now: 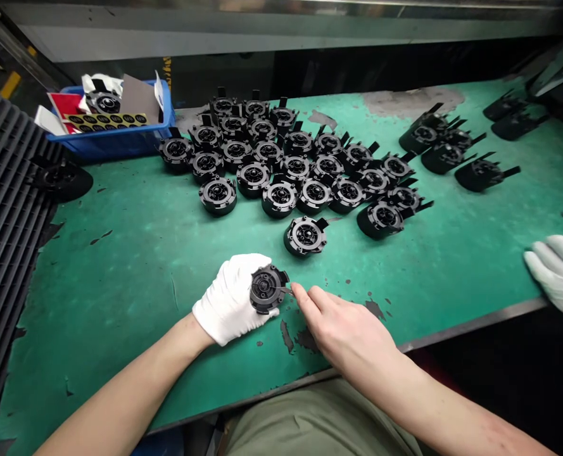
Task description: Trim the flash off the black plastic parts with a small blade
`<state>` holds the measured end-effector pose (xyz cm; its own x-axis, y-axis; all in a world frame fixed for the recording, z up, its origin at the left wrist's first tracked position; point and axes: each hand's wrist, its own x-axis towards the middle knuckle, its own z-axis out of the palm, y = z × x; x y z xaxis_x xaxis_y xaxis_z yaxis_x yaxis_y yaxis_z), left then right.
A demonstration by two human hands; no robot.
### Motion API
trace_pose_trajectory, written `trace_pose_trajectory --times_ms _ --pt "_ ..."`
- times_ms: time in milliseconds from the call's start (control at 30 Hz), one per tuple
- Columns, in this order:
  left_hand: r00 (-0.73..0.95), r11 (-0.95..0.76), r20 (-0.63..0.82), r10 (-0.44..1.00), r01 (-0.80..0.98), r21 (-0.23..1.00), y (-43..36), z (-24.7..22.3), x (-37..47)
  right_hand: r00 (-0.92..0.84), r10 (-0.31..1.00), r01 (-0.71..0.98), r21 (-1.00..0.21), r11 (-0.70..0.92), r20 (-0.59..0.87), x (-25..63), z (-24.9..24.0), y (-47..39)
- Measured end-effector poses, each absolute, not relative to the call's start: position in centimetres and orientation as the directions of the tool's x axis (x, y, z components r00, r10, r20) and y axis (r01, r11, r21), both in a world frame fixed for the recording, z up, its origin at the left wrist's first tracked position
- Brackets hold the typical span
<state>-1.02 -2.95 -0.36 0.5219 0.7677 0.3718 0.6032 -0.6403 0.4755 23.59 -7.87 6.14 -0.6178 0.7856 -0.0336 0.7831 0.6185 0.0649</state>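
White-gloved left hand [234, 297] curls fingers around a round black plastic part [264, 290]; bare right hand [345, 323] finger-pinches a thin metal tool [285, 290] over the part's right side.

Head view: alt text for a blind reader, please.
A gloved left hand holds a round black part while the bare right hand holds a thin tool to it; similar parts stand on the green table.
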Motion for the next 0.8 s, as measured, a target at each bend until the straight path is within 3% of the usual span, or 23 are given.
trace_pose_trajectory --times_ms 300,467,667,733,800 --pt "0.528 -0.657 0.393 0.753 0.582 0.479 -2.8 -0.3 -1.0 -0.661 0.744 0.741 0.069 0.668 -0.097 23.3 7.0 -7.4" --pt "0.534 -0.657 0.388 0.752 0.555 0.51 -2.7 -0.3 -1.1 -0.679 0.718 0.73 -0.038 0.682 -0.151 24.1 6.2 -6.5" --pt "0.347 -0.499 0.362 0.865 0.526 0.689 -2.6 -0.5 -1.0 -0.531 0.84 0.751 -0.396 0.528 0.111 26.0 4.7 -4.8" --pt "0.306 -0.465 0.353 0.884 0.507 0.725 -2.7 -0.5 -1.0 -0.491 0.852 0.755 -0.397 0.521 0.183 26.2 4.6 -4.8" --pt "0.303 -0.47 0.36 0.882 0.533 0.703 -2.8 -0.5 -1.1 -0.515 0.831 0.77 -0.312 0.556 0.21 26.1 4.5 -5.3"
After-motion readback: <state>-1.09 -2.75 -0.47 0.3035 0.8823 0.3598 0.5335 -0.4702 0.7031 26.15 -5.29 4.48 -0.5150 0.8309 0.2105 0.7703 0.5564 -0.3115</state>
